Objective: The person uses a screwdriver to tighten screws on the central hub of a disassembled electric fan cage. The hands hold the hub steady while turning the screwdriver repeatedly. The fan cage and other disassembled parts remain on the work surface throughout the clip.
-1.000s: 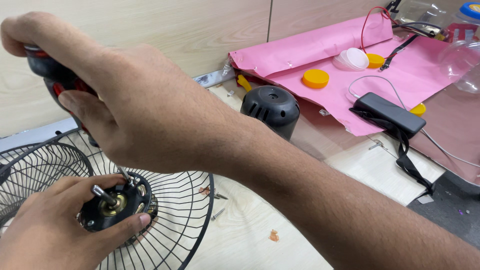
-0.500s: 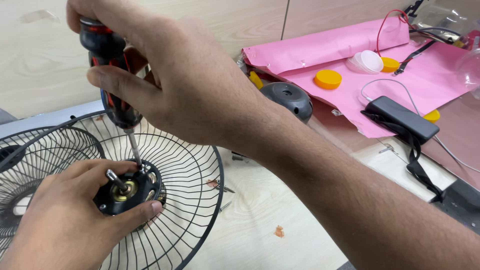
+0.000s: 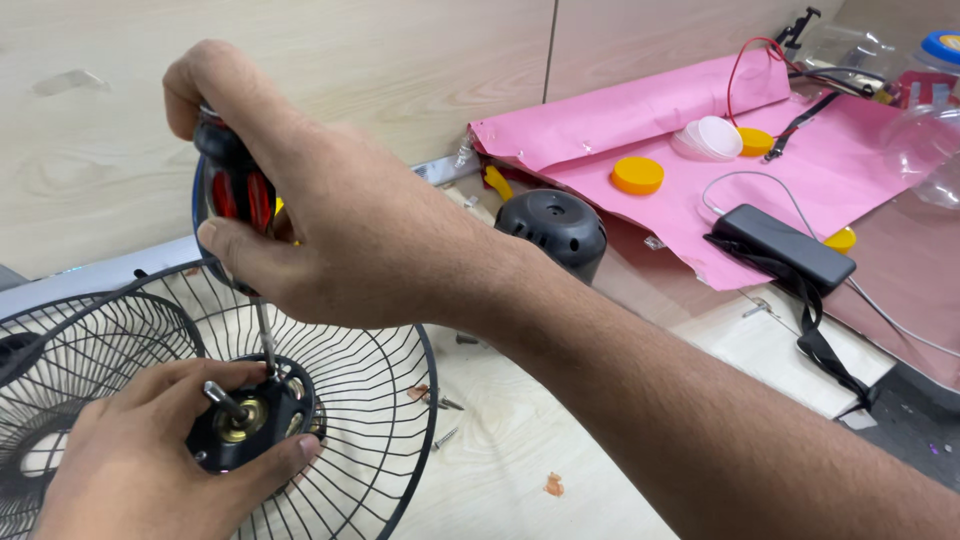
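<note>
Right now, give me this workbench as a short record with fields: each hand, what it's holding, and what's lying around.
left hand: grips the black fan motor, shaft pointing up
right hand: wrapped around a red and black screwdriver, tip down at the motor's face
under the motor: black wire fan guard
loose on the wood: small screws
behind: black motor cover
on the pink sheet: orange cap, black power adapter

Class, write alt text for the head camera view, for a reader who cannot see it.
A right hand holds a black and red screwdriver upright, its tip on a black fan motor that the left hand grips on a wire fan guard. Behind, a black motor cover sits beside pink paper.
</note>
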